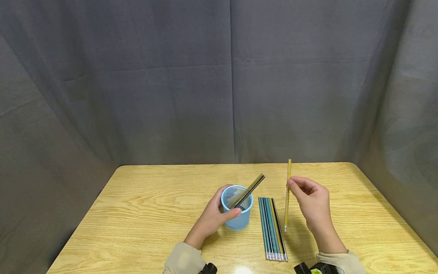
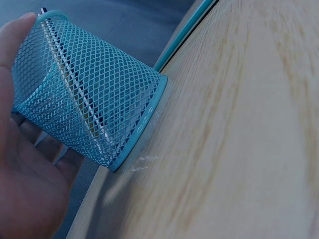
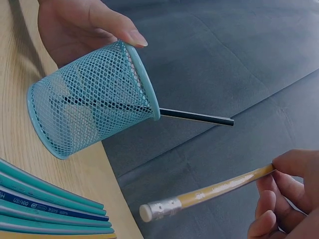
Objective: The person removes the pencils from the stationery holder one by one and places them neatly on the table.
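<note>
A light-blue mesh pencil cup (image 1: 238,221) stands on the wooden table, with my left hand (image 1: 213,217) gripping it around its left side, thumb at the near rim. A few pencils (image 1: 254,187), yellow and black, lean in the cup toward the right. My right hand (image 1: 315,203) pinches a yellow pencil (image 1: 286,209) between thumb and fingers, right of the cup. This pencil hangs nearly upright, and its white eraser (image 3: 146,213) with a silver ferrule is at the lower end. Between the hands lies a row of green, black and yellow pencils (image 1: 270,228) side by side.
The wooden table (image 1: 154,205) has rounded far corners. Grey curtains (image 1: 171,95) hang behind it and along both sides. Erasers of the row of pencils point toward the near table edge.
</note>
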Tool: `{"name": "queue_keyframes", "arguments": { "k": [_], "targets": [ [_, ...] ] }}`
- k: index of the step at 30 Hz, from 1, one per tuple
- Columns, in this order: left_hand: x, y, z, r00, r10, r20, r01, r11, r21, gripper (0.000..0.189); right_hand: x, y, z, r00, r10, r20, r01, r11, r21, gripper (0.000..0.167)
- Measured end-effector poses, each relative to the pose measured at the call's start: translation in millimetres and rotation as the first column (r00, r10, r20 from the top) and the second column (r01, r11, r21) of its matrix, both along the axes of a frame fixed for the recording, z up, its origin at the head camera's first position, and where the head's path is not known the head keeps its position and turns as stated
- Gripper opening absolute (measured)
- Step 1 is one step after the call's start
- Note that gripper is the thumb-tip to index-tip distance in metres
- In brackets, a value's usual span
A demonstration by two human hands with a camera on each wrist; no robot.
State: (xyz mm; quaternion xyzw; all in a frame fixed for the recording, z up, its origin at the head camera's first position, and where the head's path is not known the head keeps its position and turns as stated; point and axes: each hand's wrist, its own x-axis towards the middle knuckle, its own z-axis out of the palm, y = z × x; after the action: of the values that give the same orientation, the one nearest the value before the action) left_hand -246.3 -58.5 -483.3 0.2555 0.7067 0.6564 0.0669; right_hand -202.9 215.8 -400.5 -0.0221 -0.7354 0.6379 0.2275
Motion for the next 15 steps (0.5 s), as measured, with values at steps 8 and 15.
{"name": "queue_keyframes", "arguments": {
  "k": [8,15],
  "targets": [
    [1.1,0.4,3.0,1.0,0.002,0.008,-0.002,1.0,-0.007,0.072,-1.7,1.7,-4.2,0.998,-0.016,0.061,0.014,0.999,0.03,0.029],
    [13.8,0.1,25.0,1.0,-0.011,0.023,0.011,1.0,0.008,0.072,-3.9,2.3,-8.4,0.994,-0.02,0.104,0.015,0.999,0.046,0.029]
  ]
}}
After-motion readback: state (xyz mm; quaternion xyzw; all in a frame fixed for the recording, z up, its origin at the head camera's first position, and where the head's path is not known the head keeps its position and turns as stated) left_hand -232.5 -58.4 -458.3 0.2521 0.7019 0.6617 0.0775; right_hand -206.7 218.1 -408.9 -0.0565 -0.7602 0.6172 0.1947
